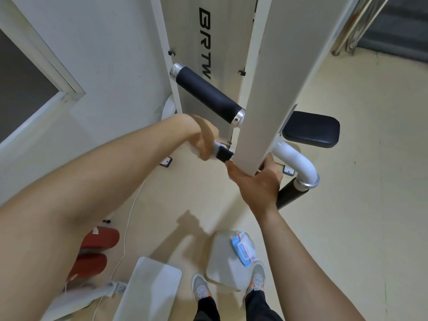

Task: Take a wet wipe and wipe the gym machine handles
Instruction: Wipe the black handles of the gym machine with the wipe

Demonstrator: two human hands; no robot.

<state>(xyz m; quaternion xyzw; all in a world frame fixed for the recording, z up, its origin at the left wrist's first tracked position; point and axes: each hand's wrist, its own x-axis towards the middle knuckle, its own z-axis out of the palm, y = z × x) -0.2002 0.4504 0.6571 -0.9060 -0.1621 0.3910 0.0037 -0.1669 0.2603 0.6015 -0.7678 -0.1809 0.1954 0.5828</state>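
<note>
My left hand (205, 140), blurred by motion, is curled over the free end of a short black handle (224, 155) low on the white gym machine, with a bit of white wet wipe (194, 151) showing under its fingers. My right hand (257, 181) grips the bottom end of the white upright bar (266, 93) that carries the handles. A longer black handle (208, 95) sticks out to the left higher on the bar. Another black handle (290, 195) hangs below the white curved tube (298, 163), right of my right hand. The blue wet wipe pack (243, 250) lies on a white stool by my feet.
A black padded seat (311, 128) sits behind the bar. The white stool (222, 262) and a white bench pad (148, 288) stand near my shoes. Red slippers (97, 249) and a white cable (125, 232) lie on the beige floor at left. A wall and door frame close the left side.
</note>
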